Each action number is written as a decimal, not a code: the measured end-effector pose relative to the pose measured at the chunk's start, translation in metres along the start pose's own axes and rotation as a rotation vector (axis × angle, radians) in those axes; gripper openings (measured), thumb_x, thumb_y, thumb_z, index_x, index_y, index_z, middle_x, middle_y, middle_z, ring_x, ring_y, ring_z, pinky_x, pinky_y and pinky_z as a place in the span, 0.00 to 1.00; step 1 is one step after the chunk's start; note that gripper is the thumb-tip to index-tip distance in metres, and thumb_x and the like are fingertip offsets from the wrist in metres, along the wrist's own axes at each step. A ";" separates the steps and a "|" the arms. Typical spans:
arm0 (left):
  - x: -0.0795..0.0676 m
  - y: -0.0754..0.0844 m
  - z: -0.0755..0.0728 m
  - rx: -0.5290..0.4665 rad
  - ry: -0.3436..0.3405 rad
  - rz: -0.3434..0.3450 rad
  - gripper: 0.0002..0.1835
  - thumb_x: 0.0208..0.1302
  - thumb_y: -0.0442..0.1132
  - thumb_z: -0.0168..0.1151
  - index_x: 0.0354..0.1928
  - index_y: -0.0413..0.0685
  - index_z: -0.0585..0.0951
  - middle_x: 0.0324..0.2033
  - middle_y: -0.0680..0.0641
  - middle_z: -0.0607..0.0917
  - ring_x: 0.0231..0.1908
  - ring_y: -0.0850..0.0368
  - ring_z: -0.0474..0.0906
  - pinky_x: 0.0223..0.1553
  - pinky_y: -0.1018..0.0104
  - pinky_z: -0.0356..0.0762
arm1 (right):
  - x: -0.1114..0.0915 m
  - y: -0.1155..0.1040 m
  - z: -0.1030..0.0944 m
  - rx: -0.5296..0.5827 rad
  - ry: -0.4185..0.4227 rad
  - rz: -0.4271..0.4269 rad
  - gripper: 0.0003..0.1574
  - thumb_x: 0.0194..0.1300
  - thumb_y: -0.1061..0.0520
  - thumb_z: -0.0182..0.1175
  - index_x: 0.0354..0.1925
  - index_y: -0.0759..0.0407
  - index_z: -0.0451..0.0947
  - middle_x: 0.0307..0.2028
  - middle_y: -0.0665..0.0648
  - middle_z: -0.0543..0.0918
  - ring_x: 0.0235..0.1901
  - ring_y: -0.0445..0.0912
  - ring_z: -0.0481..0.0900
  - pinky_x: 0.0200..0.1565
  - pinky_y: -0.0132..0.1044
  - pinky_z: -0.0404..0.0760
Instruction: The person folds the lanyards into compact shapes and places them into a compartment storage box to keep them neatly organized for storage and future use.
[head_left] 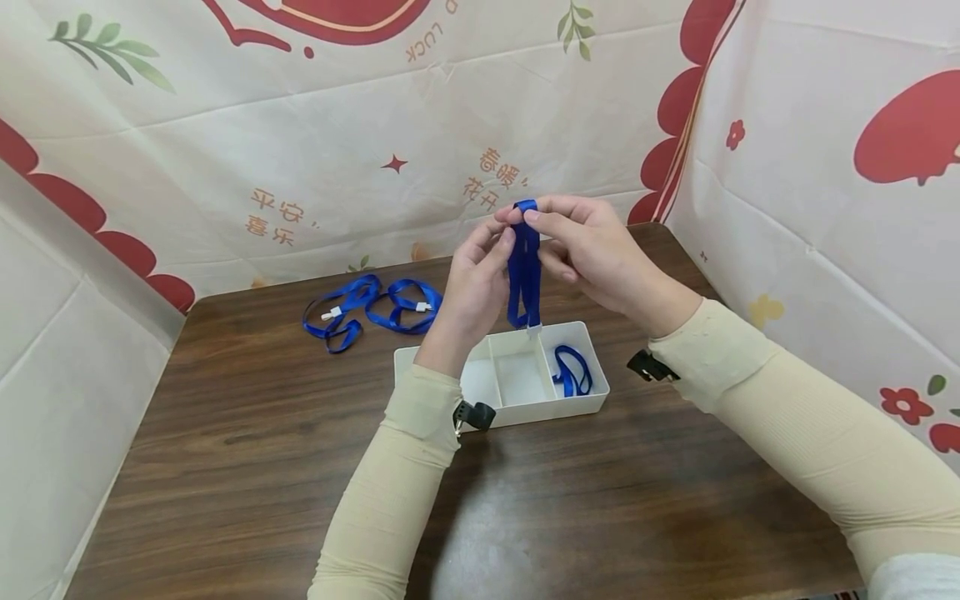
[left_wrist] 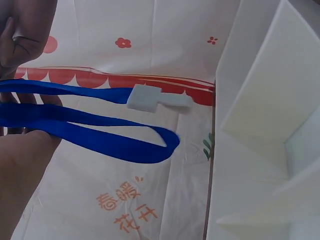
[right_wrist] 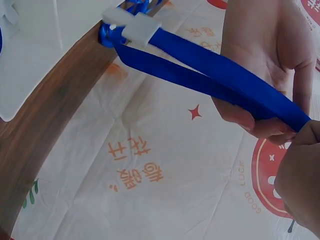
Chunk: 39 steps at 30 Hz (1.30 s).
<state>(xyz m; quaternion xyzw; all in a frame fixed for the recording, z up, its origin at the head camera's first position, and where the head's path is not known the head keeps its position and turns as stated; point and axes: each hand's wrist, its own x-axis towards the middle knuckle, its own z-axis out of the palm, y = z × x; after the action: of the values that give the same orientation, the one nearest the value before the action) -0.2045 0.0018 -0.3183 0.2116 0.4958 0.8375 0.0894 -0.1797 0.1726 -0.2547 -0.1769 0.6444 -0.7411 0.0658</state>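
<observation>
A blue lanyard [head_left: 524,283] hangs in folded loops above the white divided box [head_left: 547,410]. My right hand [head_left: 596,250] pinches its top fold between thumb and fingers. Close beside it, my left hand [head_left: 477,271] holds the same lanyard near the top, its fingertips almost meeting the right ones. The lanyard's white plastic clip [left_wrist: 145,97] dangles at the lower end, next to a loop, in the left wrist view. Seen from the right wrist, the left fingers [right_wrist: 240,112] lie against the strap, partly behind it.
Another coiled blue lanyard [head_left: 572,371] lies in the box's right compartment. Two more lanyards, one at the left [head_left: 341,308] and one nearer the box [head_left: 405,306], lie on the wooden table [head_left: 247,433]. Printed cloth [head_left: 360,150] hangs behind the table.
</observation>
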 end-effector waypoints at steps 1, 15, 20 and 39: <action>0.000 -0.001 -0.001 0.017 -0.005 -0.001 0.12 0.86 0.37 0.46 0.54 0.58 0.79 0.53 0.57 0.81 0.51 0.64 0.79 0.54 0.72 0.80 | 0.000 0.000 0.000 0.001 -0.001 -0.002 0.15 0.81 0.56 0.58 0.55 0.64 0.85 0.54 0.54 0.90 0.12 0.40 0.64 0.16 0.30 0.58; -0.001 -0.009 -0.015 0.139 -0.001 -0.039 0.10 0.84 0.37 0.51 0.46 0.51 0.82 0.37 0.57 0.88 0.39 0.62 0.85 0.45 0.69 0.85 | -0.001 -0.005 0.001 -0.023 0.006 -0.014 0.15 0.82 0.57 0.56 0.52 0.63 0.86 0.53 0.52 0.92 0.12 0.42 0.62 0.17 0.30 0.60; -0.001 -0.010 -0.015 0.193 -0.037 -0.026 0.09 0.82 0.32 0.53 0.54 0.41 0.81 0.37 0.56 0.89 0.40 0.61 0.86 0.44 0.68 0.86 | -0.001 -0.005 0.003 -0.021 0.005 0.005 0.13 0.82 0.57 0.56 0.47 0.64 0.85 0.53 0.53 0.92 0.12 0.41 0.63 0.17 0.30 0.60; -0.006 -0.009 -0.012 0.166 -0.163 -0.096 0.23 0.89 0.49 0.36 0.70 0.45 0.73 0.42 0.48 0.85 0.47 0.52 0.83 0.57 0.59 0.82 | -0.003 -0.004 -0.001 -0.055 0.003 0.006 0.18 0.82 0.54 0.56 0.57 0.64 0.84 0.54 0.52 0.91 0.13 0.42 0.66 0.18 0.33 0.58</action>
<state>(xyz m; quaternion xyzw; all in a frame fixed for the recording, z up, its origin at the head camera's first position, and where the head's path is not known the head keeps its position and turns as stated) -0.2051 -0.0057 -0.3332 0.2617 0.5641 0.7682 0.1518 -0.1772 0.1752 -0.2515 -0.1759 0.6651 -0.7231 0.0622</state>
